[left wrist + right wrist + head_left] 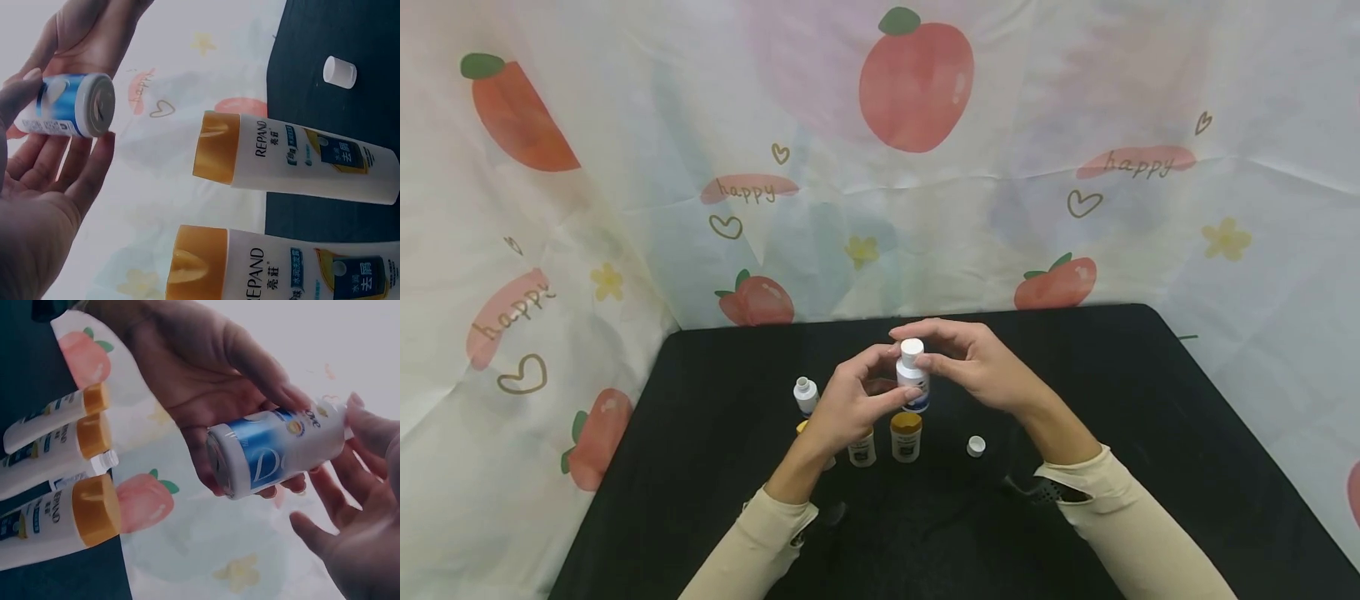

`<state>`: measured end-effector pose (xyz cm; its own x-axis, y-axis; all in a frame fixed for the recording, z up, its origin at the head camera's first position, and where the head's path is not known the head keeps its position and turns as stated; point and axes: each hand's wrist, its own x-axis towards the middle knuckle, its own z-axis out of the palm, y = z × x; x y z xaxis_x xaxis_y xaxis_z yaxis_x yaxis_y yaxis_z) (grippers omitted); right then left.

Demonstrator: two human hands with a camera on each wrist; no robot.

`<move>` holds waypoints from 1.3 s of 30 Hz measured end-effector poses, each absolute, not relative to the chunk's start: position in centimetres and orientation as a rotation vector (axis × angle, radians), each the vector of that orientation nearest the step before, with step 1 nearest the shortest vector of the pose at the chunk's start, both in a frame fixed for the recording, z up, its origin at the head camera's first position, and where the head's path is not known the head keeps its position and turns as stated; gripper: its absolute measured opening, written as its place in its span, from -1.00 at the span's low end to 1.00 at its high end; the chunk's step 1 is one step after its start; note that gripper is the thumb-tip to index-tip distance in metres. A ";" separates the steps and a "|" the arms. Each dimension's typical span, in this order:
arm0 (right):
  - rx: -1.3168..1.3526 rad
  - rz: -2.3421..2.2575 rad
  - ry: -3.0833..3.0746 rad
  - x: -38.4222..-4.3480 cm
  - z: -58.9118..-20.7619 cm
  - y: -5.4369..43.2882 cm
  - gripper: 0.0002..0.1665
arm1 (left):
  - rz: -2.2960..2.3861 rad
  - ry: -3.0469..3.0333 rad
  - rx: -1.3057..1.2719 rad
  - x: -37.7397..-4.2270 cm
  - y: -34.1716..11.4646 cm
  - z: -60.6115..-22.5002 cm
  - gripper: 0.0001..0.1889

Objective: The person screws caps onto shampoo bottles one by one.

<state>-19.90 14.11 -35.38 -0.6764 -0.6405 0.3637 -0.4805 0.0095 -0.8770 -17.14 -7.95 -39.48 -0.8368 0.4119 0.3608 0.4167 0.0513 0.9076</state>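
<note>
My left hand holds a small white bottle with a blue lower band up over the table, thumb on one side and fingers on the other. At its top, the thumb and fingers of my right hand pinch the white cap. The right wrist view shows this bottle lying across the left fingers, its base toward the left. Another white bottle stands uncapped on the table to the left, its bare neck showing. A loose white cap lies on the table, below my right hand.
Several white shampoo bottles with golden caps stand in a row on the black table, nearer than the held bottle. My left forearm partly covers the leftmost one. A fruit-printed curtain hangs behind and beside the table.
</note>
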 end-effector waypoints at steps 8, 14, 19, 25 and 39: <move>-1.227 -1.770 2.025 -20.1 -35.2 14.7 -0.59 | -2.029 -2.228 -0.918 -16.9 -7.8 -39.5 -0.58; -1.245 -1.840 2.124 -20.0 -35.3 14.2 -0.65 | -1.972 -2.180 -0.896 -16.8 -7.4 -39.2 -0.57; -1.254 -1.891 2.176 -19.8 -35.5 13.8 -0.65 | -1.914 -2.178 -0.860 -16.8 -7.2 -39.0 -0.56; -1.187 -1.922 2.153 -19.9 -35.7 13.9 -0.63 | -1.924 -2.231 -0.840 -16.9 -7.3 -39.0 -0.52; -1.115 -1.894 2.113 -20.1 -35.9 14.3 -0.64 | -2.090 -2.182 -0.927 -16.9 -7.7 -39.4 -0.52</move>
